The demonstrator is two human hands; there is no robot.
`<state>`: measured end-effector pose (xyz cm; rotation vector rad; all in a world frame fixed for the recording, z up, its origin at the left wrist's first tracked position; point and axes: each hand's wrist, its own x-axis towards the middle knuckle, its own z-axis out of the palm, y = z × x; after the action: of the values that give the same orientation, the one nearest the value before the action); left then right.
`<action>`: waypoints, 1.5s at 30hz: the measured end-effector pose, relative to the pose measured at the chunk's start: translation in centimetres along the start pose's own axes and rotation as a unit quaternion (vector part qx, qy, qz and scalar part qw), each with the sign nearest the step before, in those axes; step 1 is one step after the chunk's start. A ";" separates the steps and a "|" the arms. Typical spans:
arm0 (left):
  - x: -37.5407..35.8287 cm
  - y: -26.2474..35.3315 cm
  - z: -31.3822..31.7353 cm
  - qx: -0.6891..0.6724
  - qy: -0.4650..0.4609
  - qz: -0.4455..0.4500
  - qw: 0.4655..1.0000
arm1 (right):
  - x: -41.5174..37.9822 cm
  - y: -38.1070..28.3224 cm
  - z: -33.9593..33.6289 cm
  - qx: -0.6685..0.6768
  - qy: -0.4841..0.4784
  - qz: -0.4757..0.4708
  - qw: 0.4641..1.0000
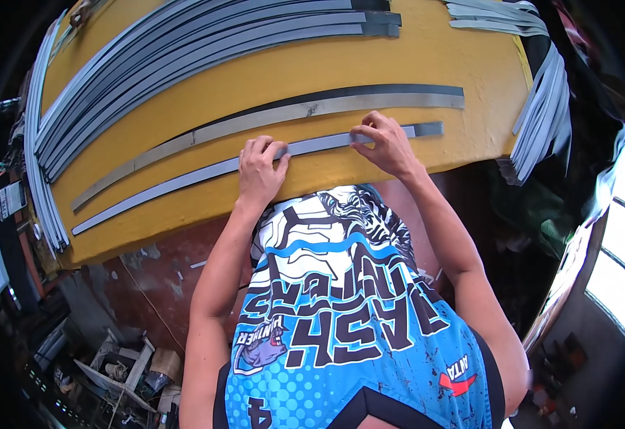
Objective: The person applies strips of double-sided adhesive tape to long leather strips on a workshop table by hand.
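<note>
A long, narrow light-grey strip (319, 143) with a darker right end lies along the near side of a yellow-topped table (469, 150). My left hand (259, 168) is on its middle, fingers bent and thumb closed against the strip. Farther right, my right hand (386, 145) pinches the same strip between thumb and forefinger near its dark end. Just beyond both hands lies a wider beige strip (391, 101) with a dark strip (427, 91) showing along its far edge.
Many grey strips (205, 61) lie side by side across the table's far part. Bundles of strips hang over the right corner (541, 118) and left edge (43, 186). Other strips (494, 18) lie at the far right. A wooden frame (130, 372) with clutter stands on the floor, lower left.
</note>
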<state>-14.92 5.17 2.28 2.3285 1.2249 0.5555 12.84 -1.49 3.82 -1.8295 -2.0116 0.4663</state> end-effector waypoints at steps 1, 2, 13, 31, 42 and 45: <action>0.0 0.0 0.0 0.000 0.001 -0.001 1.000 | 0.0 0.0 0.0 0.004 -0.002 0.004 1.000; 0.0 -0.1 0.0 0.000 0.001 -0.002 1.000 | 0.0 0.0 0.1 0.004 -0.002 0.004 1.000; 0.2 0.0 0.1 0.007 -0.009 -0.008 1.000 | 0.1 0.1 0.0 0.005 -0.006 0.000 1.000; 0.7 0.9 -0.1 0.017 -0.015 0.011 1.000 | -0.1 0.3 0.5 0.020 0.007 0.009 1.000; 2.8 2.8 1.6 -0.076 -0.083 0.053 0.992 | -0.1 0.2 0.5 0.017 0.011 0.009 1.000; 3.6 3.6 3.4 -0.087 -0.064 0.091 0.990 | -0.1 0.2 0.4 0.017 0.013 0.002 1.000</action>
<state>-8.84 5.66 1.97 2.3012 0.8743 0.5406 12.84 -1.57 3.33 -1.8107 -1.9714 0.4728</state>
